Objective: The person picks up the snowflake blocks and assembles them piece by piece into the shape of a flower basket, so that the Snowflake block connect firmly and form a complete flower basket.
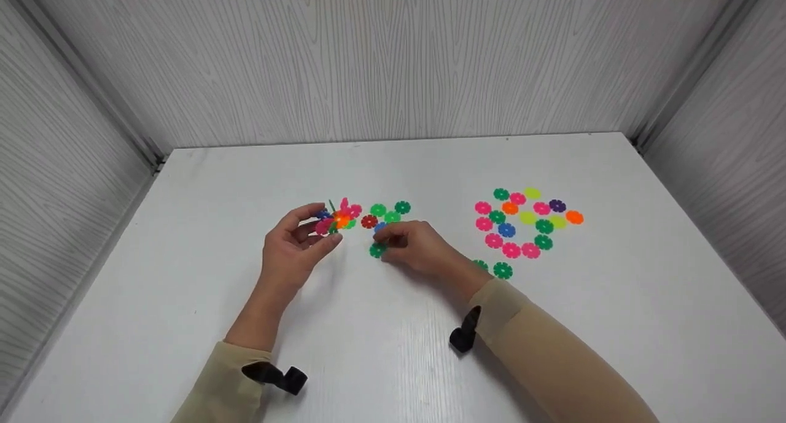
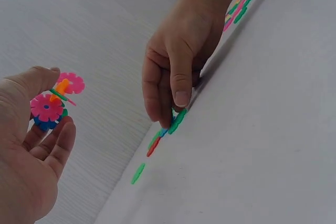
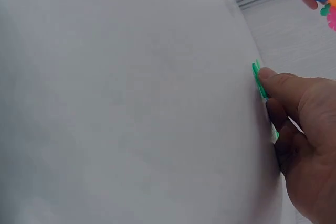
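My left hand [image 1: 288, 251] is raised above the table, holding a cluster of joined flower-shaped plastic discs [image 1: 341, 219] between thumb and fingers. Pink, orange, green and blue pieces show in it; the left wrist view has a pink disc [image 2: 46, 107] facing the camera. Down at the tabletop, my right hand [image 1: 420, 248] pinches a green notched disc [image 1: 376, 250] by its edge, the thumb lying against it in the right wrist view. Close by lie a dark red disc [image 1: 369, 221], a blue disc [image 1: 381, 227] partly covered by the fingers, and several green ones [image 1: 392, 217].
On the right of the white table [image 1: 368, 361], many loose discs lie spread flat, among them pink [image 1: 511, 250], orange [image 1: 574, 217] and purple [image 1: 557, 205] ones. Another green disc [image 1: 503, 270] lies near the right forearm. A wood-grain panel [image 1: 393, 61] closes off the back.
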`<action>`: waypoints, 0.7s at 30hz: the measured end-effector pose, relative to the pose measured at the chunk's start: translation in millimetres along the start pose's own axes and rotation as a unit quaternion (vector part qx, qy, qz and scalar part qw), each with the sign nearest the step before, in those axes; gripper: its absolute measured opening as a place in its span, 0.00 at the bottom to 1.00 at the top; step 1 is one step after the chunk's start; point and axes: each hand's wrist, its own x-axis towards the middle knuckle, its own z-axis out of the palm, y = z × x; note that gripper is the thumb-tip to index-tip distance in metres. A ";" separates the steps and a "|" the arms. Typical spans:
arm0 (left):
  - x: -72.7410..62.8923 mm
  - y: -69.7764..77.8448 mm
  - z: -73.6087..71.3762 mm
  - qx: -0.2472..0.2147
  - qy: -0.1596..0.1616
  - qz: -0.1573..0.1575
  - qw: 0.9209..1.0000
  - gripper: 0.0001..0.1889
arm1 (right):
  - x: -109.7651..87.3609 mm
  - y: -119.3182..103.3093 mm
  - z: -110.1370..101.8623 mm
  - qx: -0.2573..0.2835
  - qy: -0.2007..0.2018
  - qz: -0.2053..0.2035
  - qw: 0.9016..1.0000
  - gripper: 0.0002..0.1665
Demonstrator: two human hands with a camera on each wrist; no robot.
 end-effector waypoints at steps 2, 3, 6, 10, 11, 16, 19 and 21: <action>-1.2 -0.6 1.3 0.004 0.001 -0.003 1.000 0.33 | -1.4 1.0 0.6 -0.015 -0.005 -0.003 1.000 0.23; -1.8 -0.8 2.0 0.008 0.001 -0.004 1.000 0.33 | -2.5 1.2 0.7 -0.021 -0.007 -0.002 1.000 0.23; -3.2 -0.2 4.3 0.019 -0.002 -0.004 1.000 0.33 | -6.3 1.1 0.7 -0.028 -0.012 0.003 1.000 0.24; -4.6 -1.2 11.2 0.034 -0.015 -0.010 0.999 0.34 | -15.9 1.3 -1.9 -0.019 -0.014 0.010 1.000 0.23; -5.1 -1.6 13.0 0.037 -0.018 -0.012 0.999 0.34 | -18.3 1.4 -2.7 -0.016 -0.014 0.010 1.000 0.22; -9.1 -4.5 22.7 0.039 -0.030 -0.018 0.999 0.32 | -31.1 3.3 -7.7 -0.011 -0.014 0.011 1.000 0.19; -12.0 -7.1 29.5 0.035 -0.040 -0.018 0.998 0.32 | -41.0 5.6 -11.6 -0.001 -0.014 0.009 1.000 0.16; -14.4 -8.3 34.7 0.034 -0.046 -0.019 0.998 0.32 | -48.3 6.9 -14.3 0.015 -0.009 0.003 1.000 0.14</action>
